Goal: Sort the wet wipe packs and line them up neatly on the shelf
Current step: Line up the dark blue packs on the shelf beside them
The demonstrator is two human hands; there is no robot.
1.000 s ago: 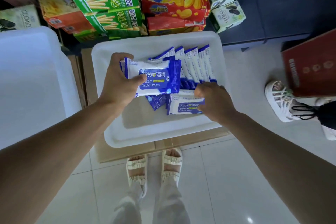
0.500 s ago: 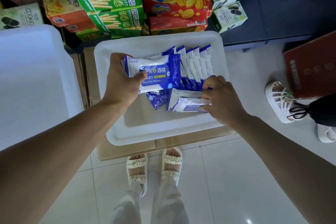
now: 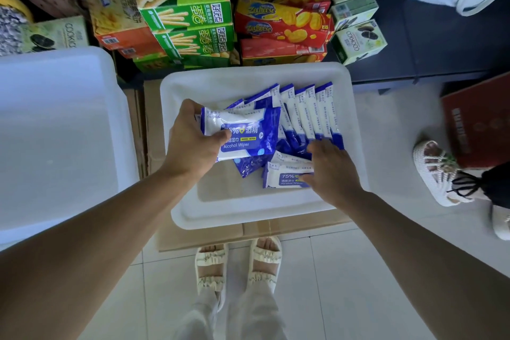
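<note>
Wet wipe packs, blue and white, sit in a white tray (image 3: 342, 83) that rests on flattened cardboard (image 3: 198, 237) on the tiled floor (image 3: 317, 284). A row of packs (image 3: 309, 113) stands on edge, leaning against one another, toward the far right part of the tray. The left hand (image 3: 190, 143) grips a small stack of packs (image 3: 242, 132) held flat just above the tray, thumb pressed on the printed face of the top pack, the other fingers curled around the stack's left edge; the label reads "75%" and "Alcohol Wipes". The right hand (image 3: 331, 171) reaches down over the near end of the standing row, its fingertips touching the lower ends of those packs, while the thumb side lies against a loose pack (image 3: 284, 176) lying face up on the tray bottom; whether the fingers actually pinch anything cannot be told, as the back of the hand hides them. Another blue pack (image 3: 248, 167) lies partly under the held stack. To the left stands a larger white bin (image 3: 55, 132). Beyond the tray, a low dark shelf holds green biscuit-stick boxes (image 3: 187, 16), red and yellow cheese cracker boxes (image 3: 281, 25) and pale green cookie boxes (image 3: 356, 38). The person's own feet in cream sandals (image 3: 237, 265) stand at the tray's near edge. At the right, another person's foot in a woven white sandal (image 3: 436, 174) is beside a dark red box (image 3: 480, 124).
</note>
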